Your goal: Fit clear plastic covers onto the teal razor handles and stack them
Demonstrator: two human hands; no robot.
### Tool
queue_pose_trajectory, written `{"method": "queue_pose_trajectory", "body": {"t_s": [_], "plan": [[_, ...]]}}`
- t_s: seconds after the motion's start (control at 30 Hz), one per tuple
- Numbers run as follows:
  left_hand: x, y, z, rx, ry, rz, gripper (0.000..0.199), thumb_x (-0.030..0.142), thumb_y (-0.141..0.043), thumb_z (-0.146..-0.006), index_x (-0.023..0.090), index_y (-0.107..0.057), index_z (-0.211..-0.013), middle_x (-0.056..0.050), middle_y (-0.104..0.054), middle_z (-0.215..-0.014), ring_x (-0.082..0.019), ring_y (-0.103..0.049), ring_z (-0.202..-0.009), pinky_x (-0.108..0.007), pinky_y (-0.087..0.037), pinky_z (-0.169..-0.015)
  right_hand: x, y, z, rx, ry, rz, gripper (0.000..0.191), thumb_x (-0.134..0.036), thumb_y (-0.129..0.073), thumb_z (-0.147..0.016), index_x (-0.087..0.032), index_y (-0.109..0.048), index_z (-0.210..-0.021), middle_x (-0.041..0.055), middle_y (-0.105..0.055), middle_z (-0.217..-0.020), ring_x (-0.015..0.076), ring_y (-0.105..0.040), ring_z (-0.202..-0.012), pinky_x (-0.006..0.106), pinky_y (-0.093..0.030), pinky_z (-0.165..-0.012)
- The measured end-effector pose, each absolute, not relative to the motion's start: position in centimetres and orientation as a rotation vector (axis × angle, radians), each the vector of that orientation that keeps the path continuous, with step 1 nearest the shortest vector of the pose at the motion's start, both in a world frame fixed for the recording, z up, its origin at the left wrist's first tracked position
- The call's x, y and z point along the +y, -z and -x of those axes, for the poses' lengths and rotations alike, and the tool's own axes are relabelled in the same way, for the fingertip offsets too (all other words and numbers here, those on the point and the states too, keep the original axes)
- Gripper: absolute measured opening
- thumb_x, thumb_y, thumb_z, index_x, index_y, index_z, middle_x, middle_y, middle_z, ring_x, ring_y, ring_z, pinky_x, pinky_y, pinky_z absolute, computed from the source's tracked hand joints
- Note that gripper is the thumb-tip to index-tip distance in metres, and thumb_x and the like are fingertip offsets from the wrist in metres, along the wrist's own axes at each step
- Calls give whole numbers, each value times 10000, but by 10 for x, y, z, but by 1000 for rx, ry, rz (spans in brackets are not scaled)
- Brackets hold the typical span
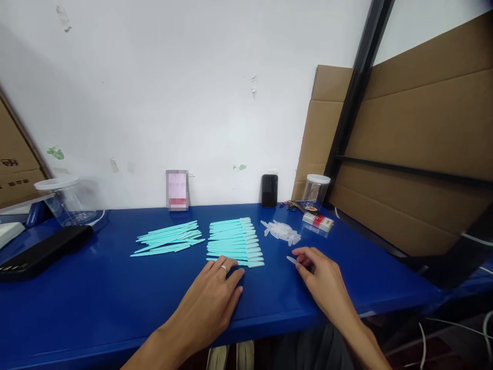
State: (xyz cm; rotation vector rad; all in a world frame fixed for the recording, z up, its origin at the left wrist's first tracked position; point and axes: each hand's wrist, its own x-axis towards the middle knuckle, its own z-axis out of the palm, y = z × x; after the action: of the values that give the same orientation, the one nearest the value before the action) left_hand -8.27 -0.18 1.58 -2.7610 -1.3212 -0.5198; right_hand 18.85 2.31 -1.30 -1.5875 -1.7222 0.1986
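Observation:
My left hand (215, 288), a ring on one finger, lies over the near end of a neat row of light-blue sticks (233, 237) with whitish right ends. Its fingertips touch the nearest stick, and the fingers are slightly apart. Between the thumb and fingers of my right hand (318, 272) is a small translucent white cap (291, 260). Beyond that hand lies a loose pile of similar translucent caps (281, 231). Left of the row, a looser group of light-blue sticks (167, 239) is spread at uneven angles.
On the blue table (96, 293) stand clear jars at left (71, 203) and right (315, 191). A black phone (269, 190) and a blurred card (177, 190) lean on the wall. A red-and-white pack (318, 222), keys (295, 205) and a black case (46, 252) lie nearby.

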Motion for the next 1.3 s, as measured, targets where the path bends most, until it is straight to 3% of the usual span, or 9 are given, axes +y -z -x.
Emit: {"method": "queue_pose_trajectory", "body": {"t_s": [0.23,0.4,0.47,0.53,0.7,0.87,1.0,1.3], "plan": [[-12,-21,77,-1340,528,2734,302,243,-420,-988,242,-549,-1262,-91,-564,-1268,-270,-526,-1152,-484,-447,-981,25,22,-191,-1761,-113,1543,232,-286,-502,-852,-228,-685,-983,63,-698,-927,239,-653,-818,360,-498,-751],[9,-40,112,-1457,490,2595,283,228,-426,-982,249,-563,-1229,-74,-601,-1232,-238,-532,-1150,-409,-436,-987,31,31,-196,-1763,-118,1530,271,-346,-503,-847,-260,-705,-1005,73,-704,-903,248,-659,-759,336,-503,-644],[24,-47,145,-1715,404,2388,248,190,-418,-966,230,-607,-1122,-74,-639,-1121,-225,-566,-1085,-361,-447,-944,32,30,-197,-1765,-136,1542,299,-352,-498,-843,-265,-713,-1031,75,-698,-887,242,-657,-726,322,-498,-603],[37,-50,180,-1857,350,2269,233,147,-426,-926,182,-631,-1031,-113,-652,-1023,-269,-599,-986,-387,-469,-838,31,28,-196,-1767,-139,1553,326,-346,-489,-840,-261,-721,-1052,75,-689,-891,236,-655,-715,316,-495,-587],[44,-42,221,-1949,247,2268,244,125,-431,-890,189,-623,-1027,-103,-630,-1028,-256,-615,-929,-334,-458,-738,29,26,-194,-1779,-132,1589,343,-340,-463,-851,-253,-744,-1027,69,-674,-916,222,-650,-708,319,-492,-592],[32,-43,211,-1980,236,2275,176,148,-436,-883,194,-599,-932,-87,-617,-963,-240,-607,-877,-305,-440,-693,28,26,-196,-1732,-131,1559,397,-343,-441,-869,-231,-703,-1146,72,-660,-911,229,-650,-734,328,-493,-628],[23,-42,203,-1959,231,2308,163,145,-432,-888,209,-580,-909,-67,-620,-960,-215,-606,-849,-283,-432,-683,27,17,-196,-1598,-267,1491,332,-418,-498,-854,-256,-730,-1026,68,-689,-945,242,-652,-800,321,-496,-657],[24,-47,201,-1936,329,2178,146,202,-389,-943,217,-514,-868,-60,-614,-922,-228,-579,-853,-305,-396,-712,19,-3,-175,-1297,-880,1254,299,-475,-686,-768,-194,-716,-866,8,-623,-664,153,-528,-567,272,-438,-558]]}}
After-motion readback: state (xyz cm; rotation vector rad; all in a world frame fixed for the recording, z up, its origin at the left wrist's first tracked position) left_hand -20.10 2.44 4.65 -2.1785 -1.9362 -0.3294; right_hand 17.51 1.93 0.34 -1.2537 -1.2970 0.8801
